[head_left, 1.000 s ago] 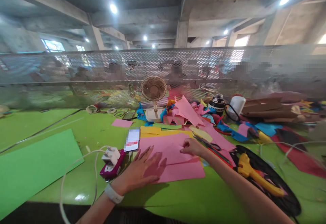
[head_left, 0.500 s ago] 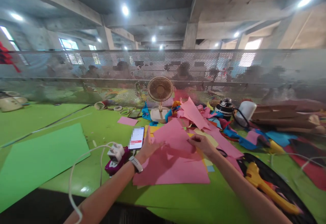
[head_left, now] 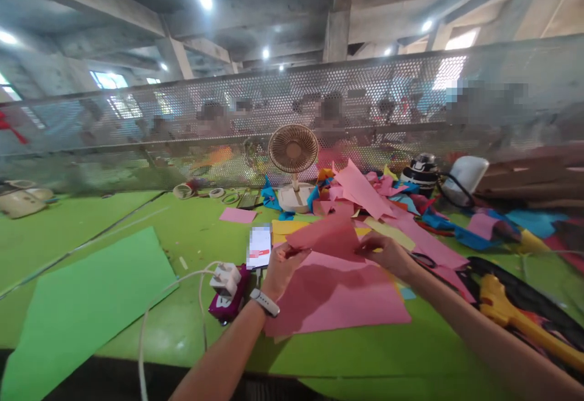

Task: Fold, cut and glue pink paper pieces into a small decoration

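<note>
A large pink paper sheet [head_left: 340, 294] lies on the green table [head_left: 365, 358] in front of me, its far part raised as a flap. My left hand [head_left: 283, 267], with a white watch on the wrist, pinches the flap's left edge. My right hand [head_left: 387, 254] pinches the flap's right side. Both hands hold the flap up off the sheet below. Yellow paper [head_left: 289, 227] shows beneath the pink sheet's far edge.
A phone [head_left: 259, 247], a white charger [head_left: 225, 279] on a purple block with a white cable, and a big green sheet [head_left: 86, 303] lie to the left. A small fan [head_left: 292, 151] and a heap of paper scraps [head_left: 365, 194] sit behind. A yellow tool [head_left: 520, 322] lies right. A mesh fence [head_left: 182, 127] stands beyond.
My left hand left its flat press on the pink sheet and took hold of its edge. Both hands lifted the sheet's far part into a raised flap. The camera shifted left.
</note>
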A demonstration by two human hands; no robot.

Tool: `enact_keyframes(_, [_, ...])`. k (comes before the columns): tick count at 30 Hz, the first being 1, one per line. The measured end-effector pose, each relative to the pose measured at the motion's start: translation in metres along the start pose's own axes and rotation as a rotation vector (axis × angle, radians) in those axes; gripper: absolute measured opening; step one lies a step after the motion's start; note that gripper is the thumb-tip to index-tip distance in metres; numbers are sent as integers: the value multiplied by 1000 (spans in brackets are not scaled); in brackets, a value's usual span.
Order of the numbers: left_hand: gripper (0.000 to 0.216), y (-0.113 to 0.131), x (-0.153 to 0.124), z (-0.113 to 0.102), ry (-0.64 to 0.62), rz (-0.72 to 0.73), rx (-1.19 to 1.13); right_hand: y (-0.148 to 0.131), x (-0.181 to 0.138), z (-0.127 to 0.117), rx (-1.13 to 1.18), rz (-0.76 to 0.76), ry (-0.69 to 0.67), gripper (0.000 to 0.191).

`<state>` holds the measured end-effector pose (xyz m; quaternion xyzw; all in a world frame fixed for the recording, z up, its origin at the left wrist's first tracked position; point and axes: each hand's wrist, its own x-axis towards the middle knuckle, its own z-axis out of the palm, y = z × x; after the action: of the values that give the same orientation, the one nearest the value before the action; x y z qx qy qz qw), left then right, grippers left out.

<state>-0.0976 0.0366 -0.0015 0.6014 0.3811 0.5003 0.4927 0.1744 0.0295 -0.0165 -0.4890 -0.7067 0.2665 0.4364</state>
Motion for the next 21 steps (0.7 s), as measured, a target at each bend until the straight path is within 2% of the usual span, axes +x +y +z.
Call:
enact_keyframes(2, [21,4,-2,-4,-6,89,68,-3,-1,-2,-104,-94,-13,26])
enact_keyframes(6, [17,10,-6,-8,-216,274,294,2,-3,0,-333,-220,-53,27])
enact_keyframes(11, [13,0,-6,-4,-404,292,542,17,-4,3,-434,-267,-209,26])
enact_keyframes(17, [20,-9,-4,-2,-573,319,664,30,2,-3,-455,-271,-223,20])
enact_keyframes(21, [35,-4,-2,-5,-652,387,750,28,3,-4,-492,-262,-248,21])
